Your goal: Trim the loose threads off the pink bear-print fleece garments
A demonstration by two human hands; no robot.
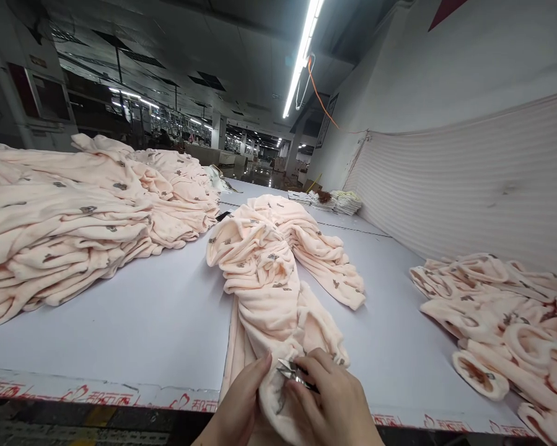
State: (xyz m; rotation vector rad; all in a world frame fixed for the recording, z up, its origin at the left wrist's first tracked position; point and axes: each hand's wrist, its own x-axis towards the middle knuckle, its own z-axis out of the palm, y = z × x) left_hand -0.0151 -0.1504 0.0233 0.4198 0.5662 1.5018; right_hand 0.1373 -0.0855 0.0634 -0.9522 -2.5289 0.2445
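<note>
A pale pink fleece garment (269, 303) with small dark printed motifs lies bunched down the middle of the table, its near end hanging at the front edge. My left hand (241, 396) grips that near end, thumb on top of the cloth. In my right hand (331, 396) is a pair of small thread snips (293, 373), their metal blades pointing left against the fabric. The fingers of the right hand wrap around the snips and also rest on the garment. Whether a thread lies between the blades is too small to tell.
A large heap of the same pink garments (74, 229) covers the table's left side. More pink pieces (505, 328) lie in a pile at the right. Stacks of folded cloth (346, 202) stand at the far end, beside a wall hung with striped fabric (468, 179).
</note>
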